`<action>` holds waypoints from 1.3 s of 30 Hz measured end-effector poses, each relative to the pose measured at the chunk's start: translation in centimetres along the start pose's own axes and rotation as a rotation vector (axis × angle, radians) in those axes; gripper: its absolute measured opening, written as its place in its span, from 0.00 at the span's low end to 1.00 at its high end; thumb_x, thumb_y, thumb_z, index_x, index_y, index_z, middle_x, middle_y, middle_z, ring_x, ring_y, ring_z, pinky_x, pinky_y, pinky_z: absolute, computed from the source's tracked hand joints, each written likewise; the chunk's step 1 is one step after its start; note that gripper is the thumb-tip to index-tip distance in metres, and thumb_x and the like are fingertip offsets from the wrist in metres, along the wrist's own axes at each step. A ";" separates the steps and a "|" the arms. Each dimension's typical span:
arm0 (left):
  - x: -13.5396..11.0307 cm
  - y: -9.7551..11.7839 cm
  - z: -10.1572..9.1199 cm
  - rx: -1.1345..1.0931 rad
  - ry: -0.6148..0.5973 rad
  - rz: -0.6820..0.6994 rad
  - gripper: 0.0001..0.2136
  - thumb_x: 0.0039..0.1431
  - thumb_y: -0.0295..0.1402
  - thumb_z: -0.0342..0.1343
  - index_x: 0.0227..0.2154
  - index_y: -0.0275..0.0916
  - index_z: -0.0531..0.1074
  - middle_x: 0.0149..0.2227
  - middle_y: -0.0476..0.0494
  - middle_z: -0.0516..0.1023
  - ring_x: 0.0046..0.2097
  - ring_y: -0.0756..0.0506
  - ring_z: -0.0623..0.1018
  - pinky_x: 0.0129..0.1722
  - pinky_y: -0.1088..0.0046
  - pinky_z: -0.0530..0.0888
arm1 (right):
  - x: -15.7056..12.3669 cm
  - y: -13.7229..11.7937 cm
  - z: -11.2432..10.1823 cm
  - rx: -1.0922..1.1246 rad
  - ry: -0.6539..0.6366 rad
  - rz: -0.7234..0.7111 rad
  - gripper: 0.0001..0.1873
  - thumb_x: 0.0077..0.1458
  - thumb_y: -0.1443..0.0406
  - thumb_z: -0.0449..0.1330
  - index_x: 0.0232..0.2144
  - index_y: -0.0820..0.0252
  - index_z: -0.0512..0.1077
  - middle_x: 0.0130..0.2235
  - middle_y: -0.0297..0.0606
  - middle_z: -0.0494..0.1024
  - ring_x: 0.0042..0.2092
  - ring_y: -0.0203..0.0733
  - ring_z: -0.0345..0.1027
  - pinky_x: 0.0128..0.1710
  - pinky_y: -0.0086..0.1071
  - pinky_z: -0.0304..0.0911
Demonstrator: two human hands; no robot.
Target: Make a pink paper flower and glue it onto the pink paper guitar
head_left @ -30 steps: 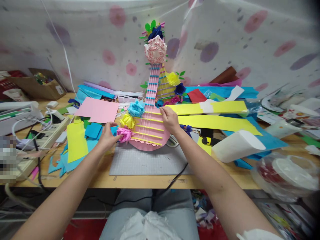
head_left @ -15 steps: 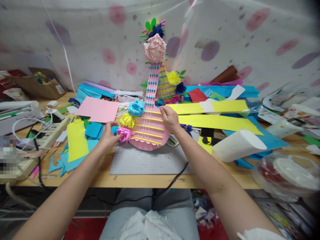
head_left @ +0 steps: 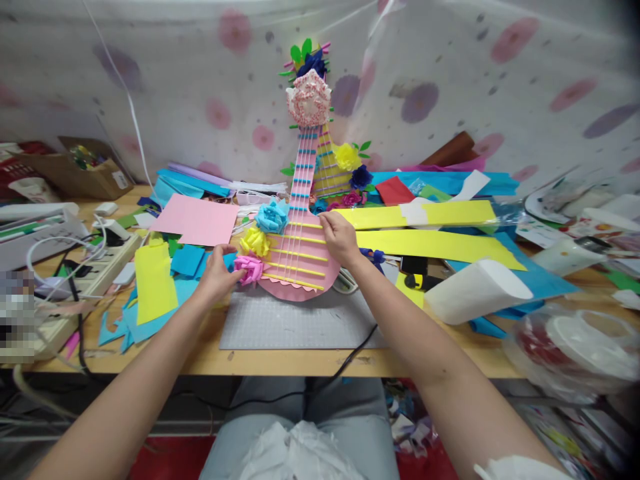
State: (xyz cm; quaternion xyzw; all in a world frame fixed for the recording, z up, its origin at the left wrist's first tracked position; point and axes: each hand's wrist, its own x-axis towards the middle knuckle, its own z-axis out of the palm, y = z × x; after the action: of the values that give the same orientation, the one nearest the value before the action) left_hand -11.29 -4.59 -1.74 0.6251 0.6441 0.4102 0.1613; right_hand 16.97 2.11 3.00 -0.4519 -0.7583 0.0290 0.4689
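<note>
A pink paper guitar [head_left: 300,257] with yellow and blue strips and white strings stands upright on a grey cutting mat [head_left: 295,327]. My right hand [head_left: 341,237] grips its right upper edge, the thumb at the front and the other fingers partly hidden. My left hand [head_left: 217,275] is beside the lower left edge, thumb touching a magenta paper flower [head_left: 249,268], index finger held apart. Above that flower are a yellow flower [head_left: 255,241] and a blue flower [head_left: 271,217]. A speckled white-pink flower [head_left: 309,99] covers the headstock. Behind leans a yellow guitar-like piece [head_left: 330,167], partly hidden.
Pink card [head_left: 195,219] and yellow paper [head_left: 155,281] lie to the left, near a power strip [head_left: 95,283]. On the right are long yellow strips [head_left: 440,248], a white roll [head_left: 475,293] and a yellow-black tool [head_left: 417,282]. A black cable [head_left: 345,363] crosses the table's front edge.
</note>
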 end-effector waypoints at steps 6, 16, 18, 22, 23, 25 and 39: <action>-0.2 -0.3 0.1 -0.001 0.002 -0.002 0.22 0.37 0.31 0.59 0.39 0.41 0.61 0.44 0.44 0.69 0.50 0.42 0.69 0.51 0.61 0.65 | 0.0 0.1 0.1 -0.020 -0.005 -0.005 0.22 0.61 0.55 0.41 0.34 0.58 0.71 0.36 0.42 0.75 0.39 0.42 0.67 0.40 0.34 0.62; -0.7 -0.1 0.5 0.019 0.050 -0.013 0.20 0.39 0.31 0.59 0.39 0.41 0.62 0.43 0.44 0.68 0.49 0.41 0.68 0.50 0.59 0.65 | 0.0 0.0 0.0 -0.056 -0.015 0.012 0.21 0.61 0.56 0.42 0.34 0.58 0.71 0.35 0.42 0.75 0.39 0.43 0.68 0.38 0.34 0.62; -0.8 -0.1 0.6 0.027 0.048 -0.024 0.20 0.39 0.31 0.58 0.39 0.41 0.62 0.43 0.43 0.68 0.50 0.41 0.68 0.50 0.59 0.66 | 0.0 -0.1 0.0 -0.057 -0.018 0.017 0.21 0.61 0.56 0.42 0.34 0.58 0.71 0.35 0.42 0.75 0.39 0.43 0.68 0.38 0.34 0.62; -0.9 -0.2 0.7 0.027 0.040 -0.013 0.20 0.40 0.30 0.58 0.40 0.42 0.62 0.44 0.44 0.67 0.51 0.41 0.67 0.50 0.60 0.65 | 0.0 -0.1 0.0 -0.069 -0.025 0.016 0.20 0.61 0.57 0.43 0.34 0.58 0.71 0.35 0.42 0.75 0.38 0.43 0.68 0.38 0.34 0.62; -0.9 -0.2 0.7 0.024 0.042 -0.009 0.20 0.40 0.30 0.58 0.40 0.42 0.62 0.44 0.44 0.67 0.51 0.41 0.67 0.51 0.60 0.65 | 0.0 -0.1 0.0 -0.075 -0.027 0.016 0.19 0.61 0.57 0.43 0.34 0.58 0.71 0.35 0.42 0.75 0.38 0.43 0.68 0.38 0.34 0.62; -0.9 -0.2 0.7 0.019 0.050 -0.004 0.21 0.40 0.30 0.58 0.40 0.42 0.61 0.44 0.44 0.67 0.51 0.41 0.66 0.51 0.60 0.65 | 0.0 -0.1 0.0 -0.086 -0.031 0.015 0.19 0.61 0.58 0.43 0.34 0.58 0.71 0.36 0.42 0.75 0.38 0.43 0.68 0.38 0.34 0.62; -0.3 0.4 -0.2 0.004 -0.049 0.020 0.25 0.38 0.28 0.57 0.44 0.41 0.59 0.49 0.42 0.66 0.54 0.41 0.66 0.54 0.59 0.62 | -0.2 -0.2 -0.1 -0.108 -0.024 -0.012 0.20 0.62 0.57 0.42 0.36 0.58 0.71 0.36 0.42 0.76 0.40 0.44 0.68 0.39 0.34 0.62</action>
State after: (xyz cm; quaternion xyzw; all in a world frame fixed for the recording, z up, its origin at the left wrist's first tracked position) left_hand -11.15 -5.01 -1.42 0.6417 0.6347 0.3949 0.1716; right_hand 16.92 1.83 3.01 -0.4718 -0.7669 -0.0095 0.4350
